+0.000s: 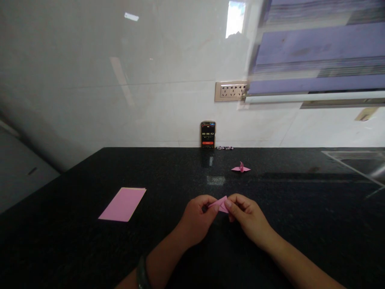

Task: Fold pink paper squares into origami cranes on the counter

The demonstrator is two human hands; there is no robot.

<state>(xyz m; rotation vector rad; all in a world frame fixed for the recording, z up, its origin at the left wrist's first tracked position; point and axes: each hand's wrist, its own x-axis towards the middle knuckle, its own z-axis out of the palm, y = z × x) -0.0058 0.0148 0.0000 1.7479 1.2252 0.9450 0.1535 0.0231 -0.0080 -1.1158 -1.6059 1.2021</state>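
A small folded piece of pink paper (221, 204) is pinched between my two hands just above the dark countertop. My left hand (200, 216) grips its left side, thumb on top and fingers curled behind. On the right side, my right hand (248, 216) holds it the same way, with the thumb pressed on the paper near its top corner. The fingers partly cover the folds. Beyond my right hand a finished pink paper crane (241, 168) stands on the counter with its wings spread.
A stack of pink paper sheets (122, 204) lies at the left on the black countertop (168, 172). A phone (208, 135) showing a timer leans on the tiled wall, beside a beaded strap (225, 148). A sink (361, 164) is at the right, below a purple blind (315, 48).
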